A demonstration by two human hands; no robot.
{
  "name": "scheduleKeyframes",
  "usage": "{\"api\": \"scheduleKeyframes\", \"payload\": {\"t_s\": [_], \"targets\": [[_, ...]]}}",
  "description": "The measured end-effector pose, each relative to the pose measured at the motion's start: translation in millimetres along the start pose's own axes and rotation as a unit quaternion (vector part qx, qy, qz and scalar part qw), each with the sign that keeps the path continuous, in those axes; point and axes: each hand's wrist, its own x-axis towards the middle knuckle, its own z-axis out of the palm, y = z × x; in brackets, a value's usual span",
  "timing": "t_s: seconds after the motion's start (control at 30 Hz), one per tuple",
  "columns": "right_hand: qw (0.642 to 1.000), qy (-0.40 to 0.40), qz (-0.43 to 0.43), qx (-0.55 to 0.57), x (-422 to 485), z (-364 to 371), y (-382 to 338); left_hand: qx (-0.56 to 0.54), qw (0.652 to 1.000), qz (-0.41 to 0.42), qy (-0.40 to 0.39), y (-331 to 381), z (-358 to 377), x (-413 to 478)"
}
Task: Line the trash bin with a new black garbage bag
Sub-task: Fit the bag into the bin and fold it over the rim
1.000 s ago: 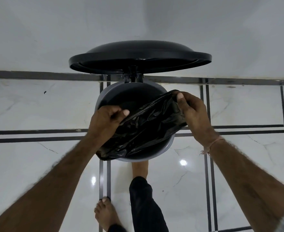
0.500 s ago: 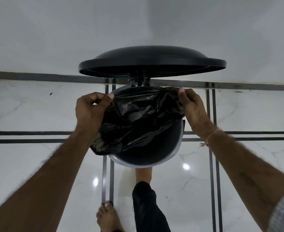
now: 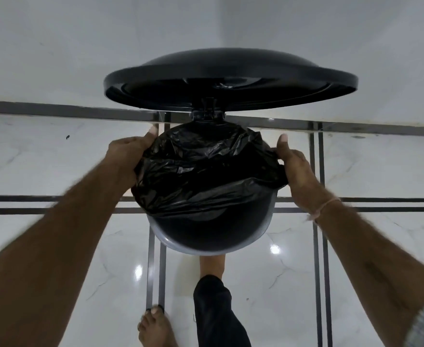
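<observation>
Thin black plastic garbage bag (image 3: 206, 176) draped over the far half of the round grey trash bin (image 3: 206, 252), close under the hinge (image 3: 207, 113). Near half of the rim bare, the bag's near edge sagging inside. Left hand (image 3: 128, 156) grasping the bag's edge at the left of the rim, thumb up. Right hand (image 3: 296, 169) grasping the edge at the right, likewise. Round black domed lid (image 3: 231, 71) raised above; bare foot (image 3: 212, 265) below the near rim, apparently on a pedal, itself hidden.

Risks, as judged:
- Tearing of the thin film from too hard a stretch over the rim, or a snag at the hinge.
- Slipping of the far edge off the rim during a pull toward the near side, for want of overlap.
- Drop of the lid onto hands and bag upon any easing of the foot.
- Trapped air, leaving the bag ballooned rather than seated.

Writing: none legible on bag, bin or lid.
</observation>
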Motion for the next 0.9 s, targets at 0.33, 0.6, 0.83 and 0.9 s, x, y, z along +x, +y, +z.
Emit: {"api": "scheduleKeyframes", "payload": {"t_s": [0.33,0.6,0.83,0.9], "targets": [[0.997,0.059,0.039,0.044,-54,2,19,-0.107,0.993,-0.050,0.016,-71,-35,-64],[0.944,0.183,0.128,0.242,-86,22,31,-0.172,0.980,-0.093,-0.021,-92,-33,-82],[0.937,0.169,0.180,0.246,-116,31,49,-0.203,0.971,-0.116,-0.049,-100,-33,-88],[0.939,0.136,0.190,0.251,-122,35,50,-0.188,0.973,-0.123,-0.042,-101,-33,-90]]}}
